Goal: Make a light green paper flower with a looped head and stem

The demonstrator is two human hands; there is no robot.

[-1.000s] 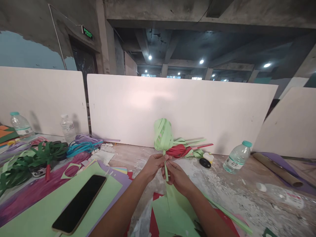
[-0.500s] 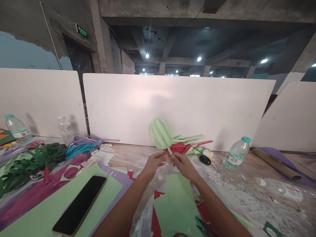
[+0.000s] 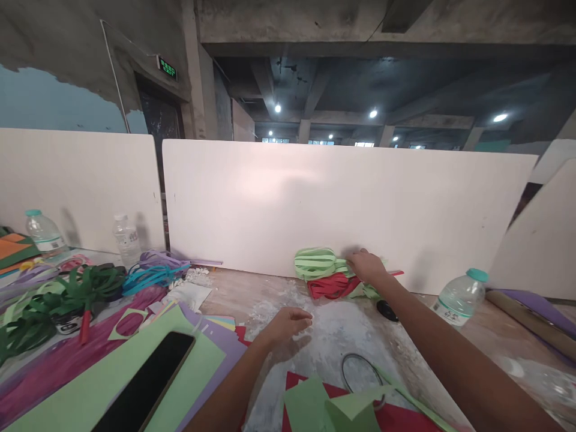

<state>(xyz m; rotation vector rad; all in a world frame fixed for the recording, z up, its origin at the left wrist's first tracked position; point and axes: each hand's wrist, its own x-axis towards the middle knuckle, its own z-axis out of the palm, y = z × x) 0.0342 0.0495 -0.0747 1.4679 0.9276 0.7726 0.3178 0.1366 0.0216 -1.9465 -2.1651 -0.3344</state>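
Observation:
A light green ball of paper strips (image 3: pixel 315 263) with a short stem lies on its side near the white board, on top of a red paper-strip bundle (image 3: pixel 330 287). My right hand (image 3: pixel 366 265) reaches across to its stem end, with the fingers bent down and pinched there; the fingertips are partly hidden. Nearer to me, my left hand (image 3: pixel 288 324) hovers low above the table, its fingers loosely stretched and holding nothing. Light green paper pieces (image 3: pixel 310 402) rest on red paper (image 3: pixel 405 417) at the front edge, beside a thin grey ring (image 3: pixel 344 369).
A white board (image 3: pixel 252 210) stands along the back. A water bottle (image 3: pixel 462 295) and a black lid (image 3: pixel 387 310) are to the right. On the left lie a phone (image 3: pixel 146 381) on coloured paper sheets (image 3: pixel 207 354), dark green paper strips (image 3: pixel 99 279) and blue strips (image 3: pixel 155 276).
The green paper-strip ball was upright between both hands; now it lies beside the board at my right hand. My left hand has let go and is lower. The green sheets have shifted toward me.

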